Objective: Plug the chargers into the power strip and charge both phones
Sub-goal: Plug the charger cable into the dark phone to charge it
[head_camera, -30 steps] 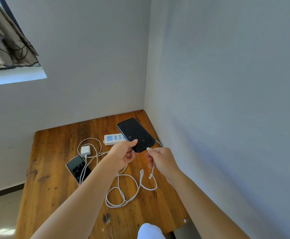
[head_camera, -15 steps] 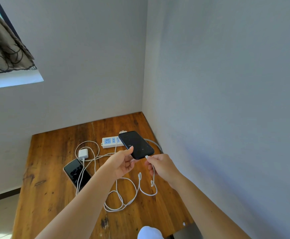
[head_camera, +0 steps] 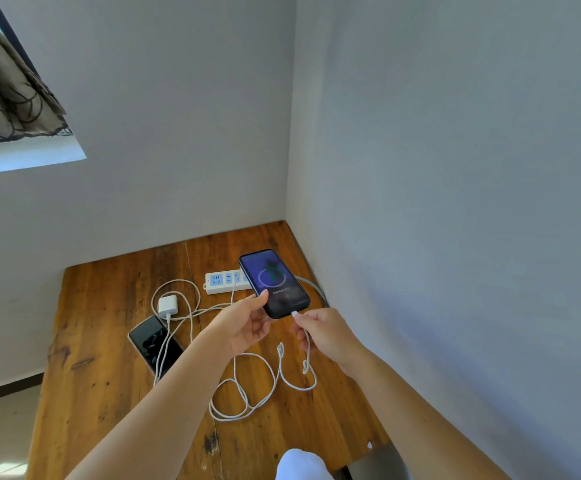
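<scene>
The phone (head_camera: pixel 274 283) you hold hides the right end of the power strip (head_camera: pixel 221 283); its screen text is too small to read. Your left forearm (head_camera: pixel 164 403) covers a near corner of the other phone (head_camera: pixel 152 341).

We log one sign: the phone (head_camera: pixel 274 284) has its screen lit, showing a ring with a green mark at its centre. One line of small characters beneath it is too blurred for us to read.

White cable loops (head_camera: pixel 247 405) clutter the table (head_camera: pixel 85 358); its left strip seems open.
</scene>
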{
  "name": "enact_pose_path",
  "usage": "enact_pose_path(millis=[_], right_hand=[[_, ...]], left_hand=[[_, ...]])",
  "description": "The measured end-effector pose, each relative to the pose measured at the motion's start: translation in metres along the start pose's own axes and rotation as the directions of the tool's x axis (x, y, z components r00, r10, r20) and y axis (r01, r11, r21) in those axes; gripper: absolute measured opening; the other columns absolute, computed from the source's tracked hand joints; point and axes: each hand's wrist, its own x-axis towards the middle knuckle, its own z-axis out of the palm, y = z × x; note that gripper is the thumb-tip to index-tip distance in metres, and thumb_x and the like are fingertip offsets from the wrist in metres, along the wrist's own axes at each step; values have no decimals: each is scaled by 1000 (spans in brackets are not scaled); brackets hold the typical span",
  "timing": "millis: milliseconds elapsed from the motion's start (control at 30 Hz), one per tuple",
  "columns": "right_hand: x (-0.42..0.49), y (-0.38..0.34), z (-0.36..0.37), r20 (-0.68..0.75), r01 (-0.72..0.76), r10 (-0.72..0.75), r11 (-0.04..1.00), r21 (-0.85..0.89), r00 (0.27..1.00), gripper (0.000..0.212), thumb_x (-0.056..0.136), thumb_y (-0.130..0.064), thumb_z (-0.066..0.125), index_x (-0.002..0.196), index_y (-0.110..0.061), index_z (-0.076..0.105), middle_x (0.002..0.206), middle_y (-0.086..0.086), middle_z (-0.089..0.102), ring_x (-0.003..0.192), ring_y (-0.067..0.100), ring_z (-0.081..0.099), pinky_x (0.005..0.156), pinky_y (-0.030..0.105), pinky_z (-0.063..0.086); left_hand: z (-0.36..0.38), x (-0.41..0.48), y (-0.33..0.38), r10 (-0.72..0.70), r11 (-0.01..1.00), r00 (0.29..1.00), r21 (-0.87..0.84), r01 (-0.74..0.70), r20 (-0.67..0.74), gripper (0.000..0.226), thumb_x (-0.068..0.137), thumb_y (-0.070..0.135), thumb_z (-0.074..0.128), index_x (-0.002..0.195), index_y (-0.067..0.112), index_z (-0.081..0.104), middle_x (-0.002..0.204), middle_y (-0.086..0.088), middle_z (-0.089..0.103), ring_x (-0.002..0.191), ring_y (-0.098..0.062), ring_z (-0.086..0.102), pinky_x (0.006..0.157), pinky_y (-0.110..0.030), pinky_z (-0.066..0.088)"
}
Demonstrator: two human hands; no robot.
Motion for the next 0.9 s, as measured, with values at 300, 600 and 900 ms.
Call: enact_pose_path(millis=[300,600,900], right_hand=[[4,2,0,21,-6,6,1000,0,1000,32,96,-31,48,74,-19,68,69,-2,64,68,11,63,66,20,52],[8,14,2,85,5,5,993,-115,996,8,89,-22,62,82,-19,67,69,-8,64,64,8,64,61,19,49],[22,41,12,60,30,-2,888,-459,998,3,89,-25,62,88,-24,65,78,-10,62,73,7,61,63,15,47]], left_hand=[[-2,2,0,15,1000,1000,2,-15,-2,41,90,27,61,128,17,50,109,-12,68,81,-19,63,50,-19,49],[-10,4,4,33,999,999,-9,-33,5,42,90,26,60,129,16,49,112,-13,66,82,-19,63,58,-21,48],[-34,11,8,42,999,999,36,-41,-25,38,91,25,59,126,15,51,115,-12,64,89,-19,62,61,-21,49]])
